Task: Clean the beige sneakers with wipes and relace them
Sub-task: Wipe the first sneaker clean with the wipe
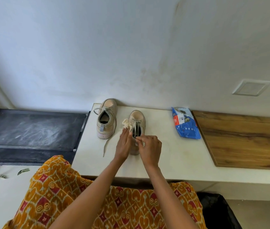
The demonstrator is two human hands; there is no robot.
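Note:
Two beige sneakers stand toes away from me on a white counter (pixel 172 151). The left sneaker (pixel 106 119) has loose grey laces, one trailing toward the counter's front. My hands are on the right sneaker (pixel 137 119). My left hand (pixel 123 144) grips its left collar, with a crumpled used wipe (pixel 126 123) just beyond the fingers. My right hand (pixel 149 147) pinches a lace end at the shoe's opening. The heel of this sneaker is hidden behind my hands.
A blue wipes pack (pixel 186 125) lies at the counter's right, beside a wooden board (pixel 246 139). A dusty black rack (pixel 32 128) stands to the left. A black bin (pixel 218 212) sits low right. The wall is close behind the shoes.

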